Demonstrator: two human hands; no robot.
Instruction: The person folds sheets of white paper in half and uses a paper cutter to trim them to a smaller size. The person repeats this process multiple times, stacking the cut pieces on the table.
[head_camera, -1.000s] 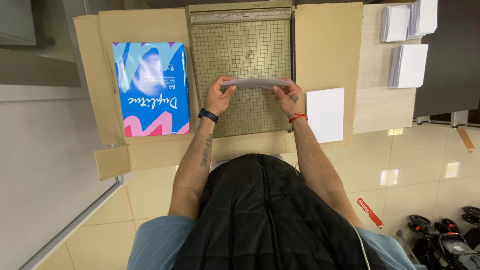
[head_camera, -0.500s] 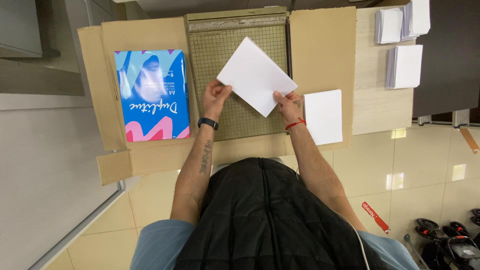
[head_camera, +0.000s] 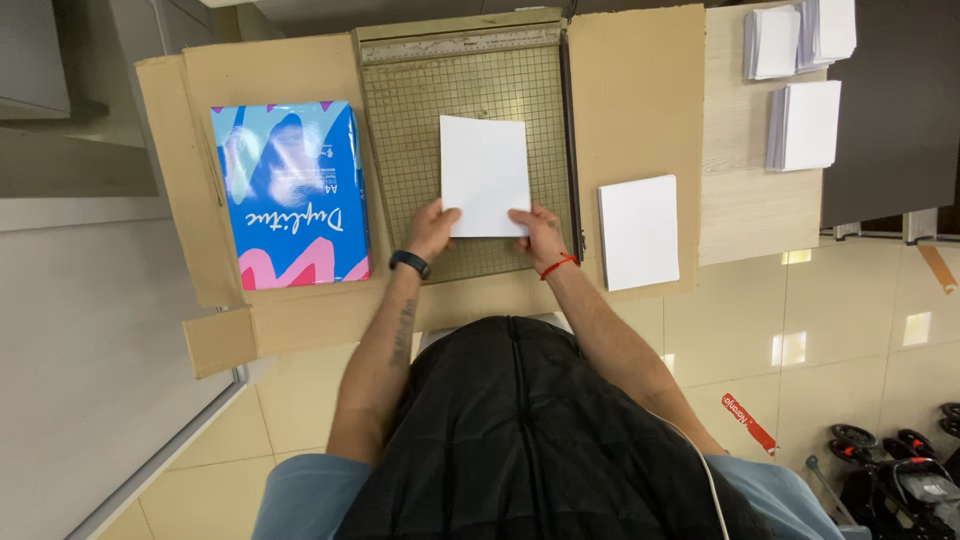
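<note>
A small stack of white sheets (head_camera: 484, 172) lies flat and upright on the gridded bed of a green paper cutter (head_camera: 410, 110). My left hand (head_camera: 432, 228) grips its near left corner, with a black band on that wrist. My right hand (head_camera: 540, 232) grips the near right corner, a red cord around the wrist. The cutter's blade arm (head_camera: 571, 150) runs along the bed's right edge, just right of the sheets.
A blue and pink wrapped paper ream (head_camera: 292, 192) lies left of the cutter on brown cardboard (head_camera: 640, 90). A pile of cut white sheets (head_camera: 640, 230) sits right of the blade. More white stacks (head_camera: 806, 124) rest on the pale table at far right. Tiled floor lies below.
The sheets were held edge-on above the cutter, then tilted diagonally, and now lie flat and squared on the grid. Both hands moved down to the near corners.
</note>
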